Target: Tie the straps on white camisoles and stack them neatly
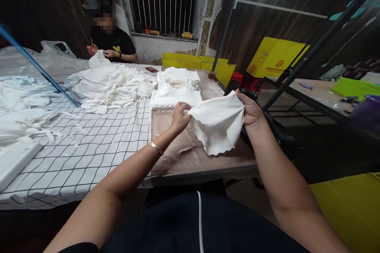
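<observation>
A white garment [219,120] with a wavy lower edge is stretched between my two hands, above the near right part of the table. My left hand [180,118] pinches its left corner, with a thin strap dangling below. On the right, my right hand [251,110] grips the upper right corner, thumb on top. Just beyond my left hand lies a stack of folded white garments [176,87] with scalloped edges. The garment's exact kind is hard to tell.
Loose white garments [109,85] heap on the checkered cloth [118,138]. A blue pole [35,63] slants at left. Across the table a person [111,43] handles white cloth. Yellow boxes [181,60] stand behind; a dark metal post [292,73] rises at right.
</observation>
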Demonstrator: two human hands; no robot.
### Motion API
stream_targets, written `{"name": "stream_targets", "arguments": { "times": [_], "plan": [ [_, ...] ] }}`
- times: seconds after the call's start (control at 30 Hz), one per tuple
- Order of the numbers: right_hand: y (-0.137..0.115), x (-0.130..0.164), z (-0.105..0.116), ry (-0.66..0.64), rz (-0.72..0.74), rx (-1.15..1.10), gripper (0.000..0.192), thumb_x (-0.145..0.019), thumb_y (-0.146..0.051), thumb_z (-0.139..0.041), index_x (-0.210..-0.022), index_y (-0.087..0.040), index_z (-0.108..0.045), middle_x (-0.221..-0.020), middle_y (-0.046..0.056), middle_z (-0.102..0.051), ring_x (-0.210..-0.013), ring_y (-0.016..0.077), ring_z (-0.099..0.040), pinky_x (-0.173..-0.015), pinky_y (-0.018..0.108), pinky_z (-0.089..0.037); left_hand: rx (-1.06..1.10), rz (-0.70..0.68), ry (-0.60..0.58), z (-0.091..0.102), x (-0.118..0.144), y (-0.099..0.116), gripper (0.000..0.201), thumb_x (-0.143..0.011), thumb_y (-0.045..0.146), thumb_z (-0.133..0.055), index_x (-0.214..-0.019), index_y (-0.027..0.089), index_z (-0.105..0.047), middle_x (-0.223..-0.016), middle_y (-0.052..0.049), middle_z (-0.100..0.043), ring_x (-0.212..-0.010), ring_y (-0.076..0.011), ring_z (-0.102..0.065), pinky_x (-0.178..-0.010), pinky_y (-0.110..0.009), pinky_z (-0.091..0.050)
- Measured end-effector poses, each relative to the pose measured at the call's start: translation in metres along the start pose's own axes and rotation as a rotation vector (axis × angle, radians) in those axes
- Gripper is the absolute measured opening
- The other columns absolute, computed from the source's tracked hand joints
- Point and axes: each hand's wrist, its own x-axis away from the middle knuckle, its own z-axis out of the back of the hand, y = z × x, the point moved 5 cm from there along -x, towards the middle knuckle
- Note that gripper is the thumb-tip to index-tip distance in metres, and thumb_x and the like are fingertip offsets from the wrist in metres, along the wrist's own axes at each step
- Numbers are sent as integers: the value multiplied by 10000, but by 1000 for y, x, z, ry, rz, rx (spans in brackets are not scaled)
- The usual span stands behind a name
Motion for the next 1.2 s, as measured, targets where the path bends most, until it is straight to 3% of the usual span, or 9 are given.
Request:
{"name": "stream_targets", "arguments": {
  "times": [0.17, 0.3, 0.5, 0.67, 0.83, 1.0, 1.07, 1.13, 1.2],
  "plan": [
    [-7, 0, -7, 8, 31, 44, 313, -796, -528, -632, -780, -216, -628, -691, 42, -721, -849, 270, -713, -769, 410, -576, 29, 44, 39, 21, -1, 15, 133, -700, 111, -540, -640, 197, -457, -647, 36, -483, -639, -126, -468, -612, -232, -387],
    [4, -16, 10, 77, 50, 164, 339, -771, -548, -629, -792, -211, -603, -702, 58, -697, -807, 271, -689, -739, 416, -560, -366, -67, 130, 55, 3, 22, 200, -647, 29, -535, -716, 203, -462, -691, 27, -513, -662, -142, -475, -690, -277, -377],
    [58, -4, 46, 549, 153, 867, 316, -591, -323, -777, -771, -213, -542, -792, 55, -636, -899, 273, -623, -852, 424, -489, -751, 171, -239, 71, 33, -30, 270, -695, 12, -496, -864, 214, -553, -926, -50, -627, -888, -239, -598, -755, -343, -423],
    [120, 36, 13, 378, 185, 1169, 502, -606, -403, -789, -1008, -225, -545, -959, 60, -622, -929, 257, -606, -846, 402, -476, -881, 299, -145, 75, 74, -42, 361, -770, 207, -597, -1123, 203, -521, -1197, -122, -566, -1087, -294, -557, -823, -377, -448],
    [150, 59, -14, 233, 172, 1355, 467, -608, -393, -798, -983, -260, -553, -1025, 49, -620, -980, 274, -594, -869, 418, -451, -859, 370, -310, 70, 89, -46, 90, -853, 293, -546, -891, 212, -541, -929, -80, -658, -887, -261, -611, -743, -345, -421],
    [146, 50, -69, 222, 425, 1274, 515, -653, -435, -787, -1068, -239, -554, -1089, 101, -638, -999, 289, -598, -858, 406, -449, -596, 109, -152, 56, 76, -12, 50, -802, 166, -505, -812, 215, -497, -701, -7, -594, -638, -177, -539, -612, -277, -353],
    [138, 43, -84, 257, 484, 1290, 314, -753, -387, -709, -990, -229, -578, -987, 91, -671, -908, 271, -619, -799, 374, -443, -593, -75, -102, 50, 70, 11, 109, -746, 108, -513, -775, 211, -494, -691, -8, -581, -652, -179, -531, -661, -297, -354],
    [122, 39, -86, 297, 510, 1301, 98, -847, -324, -588, -842, -226, -577, -809, 57, -672, -762, 232, -616, -723, 334, -423, -656, -245, -46, 51, 63, 34, 144, -718, 69, -510, -757, 208, -513, -705, -22, -586, -706, -196, -536, -742, -335, -350],
    [98, 39, -77, 370, 549, 1283, 166, -881, -297, -511, -732, -227, -541, -679, 31, -628, -661, 203, -586, -672, 309, -402, -722, -352, 16, 58, 55, 51, 151, -741, 68, -503, -772, 209, -548, -733, -39, -598, -753, -215, -535, -799, -369, -333]
  ]
}}
